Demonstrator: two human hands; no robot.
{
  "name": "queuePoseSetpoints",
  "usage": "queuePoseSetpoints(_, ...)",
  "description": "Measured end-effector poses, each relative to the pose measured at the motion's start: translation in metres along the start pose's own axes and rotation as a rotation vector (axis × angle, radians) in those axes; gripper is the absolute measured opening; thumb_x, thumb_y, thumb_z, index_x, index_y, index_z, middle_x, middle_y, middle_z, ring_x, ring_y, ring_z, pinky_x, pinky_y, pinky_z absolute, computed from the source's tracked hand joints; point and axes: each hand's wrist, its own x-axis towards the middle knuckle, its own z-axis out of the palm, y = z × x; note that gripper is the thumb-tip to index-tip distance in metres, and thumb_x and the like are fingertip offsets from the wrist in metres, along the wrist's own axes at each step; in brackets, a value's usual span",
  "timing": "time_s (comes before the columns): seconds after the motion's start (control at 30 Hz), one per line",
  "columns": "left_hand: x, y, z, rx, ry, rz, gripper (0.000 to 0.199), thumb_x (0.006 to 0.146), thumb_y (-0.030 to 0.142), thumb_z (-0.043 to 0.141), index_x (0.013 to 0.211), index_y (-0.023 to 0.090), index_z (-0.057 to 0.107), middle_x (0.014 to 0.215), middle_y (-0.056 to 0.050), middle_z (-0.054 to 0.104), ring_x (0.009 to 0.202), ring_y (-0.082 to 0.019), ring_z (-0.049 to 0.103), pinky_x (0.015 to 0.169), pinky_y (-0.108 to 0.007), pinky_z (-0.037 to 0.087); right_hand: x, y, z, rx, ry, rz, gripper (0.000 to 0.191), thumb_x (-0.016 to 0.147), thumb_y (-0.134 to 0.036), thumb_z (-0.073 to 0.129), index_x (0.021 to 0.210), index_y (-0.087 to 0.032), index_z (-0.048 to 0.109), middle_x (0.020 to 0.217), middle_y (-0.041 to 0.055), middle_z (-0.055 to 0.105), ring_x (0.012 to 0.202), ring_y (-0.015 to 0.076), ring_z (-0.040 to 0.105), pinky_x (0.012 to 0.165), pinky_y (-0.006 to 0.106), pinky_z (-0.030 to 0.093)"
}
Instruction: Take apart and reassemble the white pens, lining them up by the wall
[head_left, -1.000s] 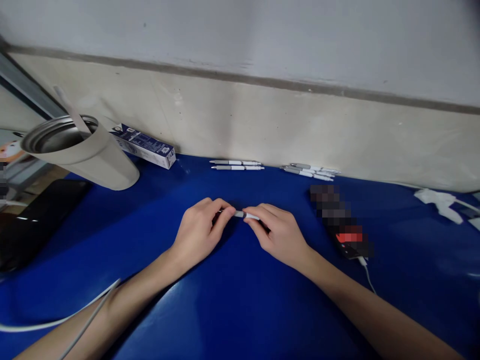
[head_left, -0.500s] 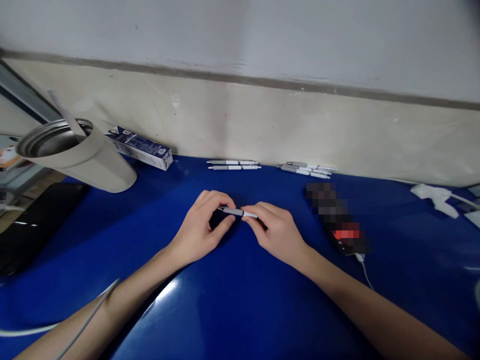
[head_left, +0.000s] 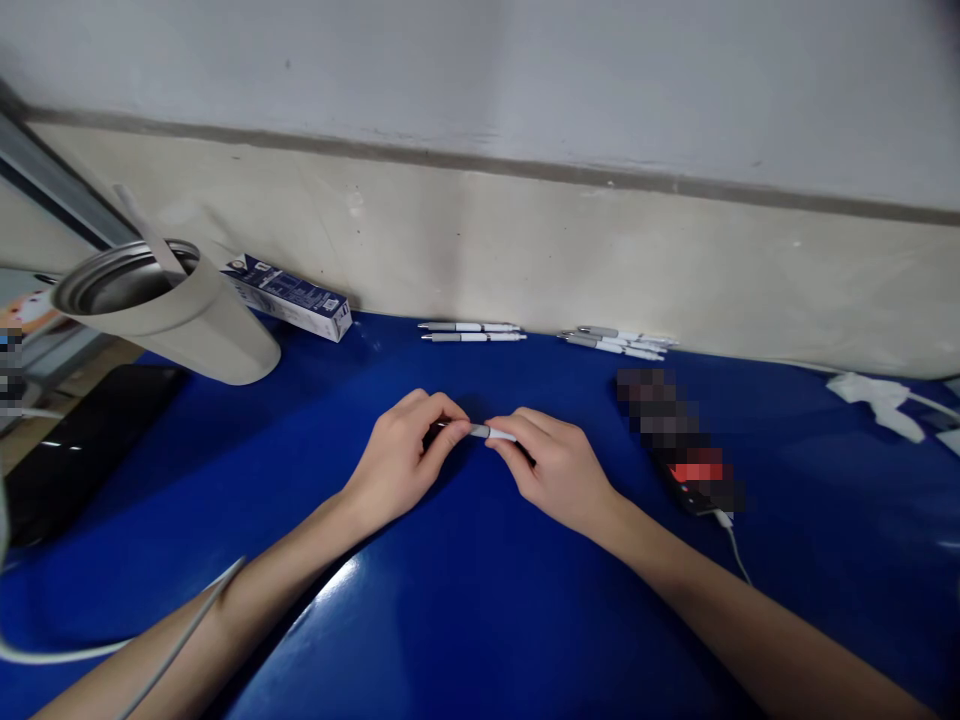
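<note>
Hands (head_left: 559, 465) pinching pen (head_left: 478, 431) (part hidden), blue table (head_left: 480, 600) around — pens (head_left: 474, 338) near far edge

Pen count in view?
6 visible: one pen between left hand and right hand; a pair near the wall; three in an overlapping bunch right of those, possibly hiding another.

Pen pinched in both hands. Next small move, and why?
Probably a gentle twist: the left hand pinches the pen by its grey part, the right hand by its white part, and the colour boundary shows between their fingertips.
</note>
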Motion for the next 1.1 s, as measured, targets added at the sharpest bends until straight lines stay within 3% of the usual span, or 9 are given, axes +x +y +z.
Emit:
queuePoseSetpoints(0.13,0.0,-0.001,0.0,0.018,0.034,0.07,0.016,0.094,0.031,0.05,0.094,0.021,0.062,0.088,-0.002,0.065,0.085,-0.017,0.054,0.074,-0.03,0.044,0.0,-0.001,0.0,-0.026,-0.019,0.011,0.02,0.096,-0.023,0.043,0.1,-0.017,0.062,0.08,0.0031,0.063,0.069,0.0132,0.056,0.063,0.025,0.042)
queuePoseSetpoints(0.3,0.001,-0.005,0.0,0.198,-0.078,0.175,0.024,0.097,0.032,0.045,0.085,0.017,0.061,0.078,-0.002,0.063,0.074,-0.017,0.048,0.07,-0.032,0.039,-0.001,-0.001,-0.002,-0.051,-0.04,0.011,0.021,0.096,-0.026,0.044,0.095,-0.018,0.063,0.081,0.0035,0.065,0.068,0.0128,0.056,0.063,0.025,0.041)
queuePoseSetpoints(0.5,0.003,0.0,-0.008,0.339,-0.013,0.38,0.021,0.094,0.032,0.05,0.084,0.018,0.061,0.077,-0.003,0.063,0.077,-0.018,0.049,0.068,-0.033,0.036,0.01,-0.001,-0.017,0.237,-0.174,0.074,0.02,0.094,-0.022,0.047,0.083,-0.02,0.063,0.076,-0.0014,0.064,0.066,0.01,0.055,0.062,0.023,0.04)
queuePoseSetpoints(0.6,0.001,0.003,-0.008,0.225,0.127,0.299,0.02,0.086,0.039,0.062,0.087,0.019,0.059,0.078,-0.002,0.063,0.076,-0.017,0.051,0.067,-0.031,0.039,0.013,-0.004,-0.022,0.399,-0.206,0.116,0.019,0.094,-0.024,0.046,0.084,-0.02,0.062,0.074,-0.0024,0.062,0.063,0.0096,0.052,0.059,0.022,0.039)
queuePoseSetpoints(0.7,0.0,-0.001,-0.003,0.07,0.242,0.111,0.041,0.074,0.05,0.072,0.096,0.019,0.055,0.078,0.0,0.059,0.071,-0.015,0.053,0.065,-0.028,0.042,0.013,-0.006,-0.021,0.579,-0.164,0.162,0.022,0.096,-0.033,0.044,0.086,-0.02,0.059,0.074,-0.0016,0.057,0.064,0.0107,0.05,0.06,0.024,0.04)
queuePoseSetpoints(0.83,0.001,-0.007,0.002,0.028,0.143,0.011,0.036,0.08,0.048,0.066,0.1,0.02,0.054,0.079,0.001,0.058,0.071,-0.014,0.054,0.062,-0.026,0.042,0.012,-0.004,-0.017,0.747,-0.047,0.223,0.026,0.096,-0.04,0.041,0.084,-0.02,0.053,0.069,-0.0023,0.049,0.062,0.0112,0.046,0.06,0.025,0.039)
queuePoseSetpoints(1.1,0.001,-0.003,0.001,0.041,0.042,0.086,0.026,0.087,0.043,0.059,0.098,0.02,0.056,0.077,0.0,0.057,0.073,-0.015,0.053,0.062,-0.026,0.041,0.012,0.003,-0.01,0.85,0.017,0.233,0.025,0.096,-0.041,0.043,0.084,-0.02,0.052,0.07,-0.0013,0.048,0.065,0.0126,0.043,0.062,0.028,0.036)
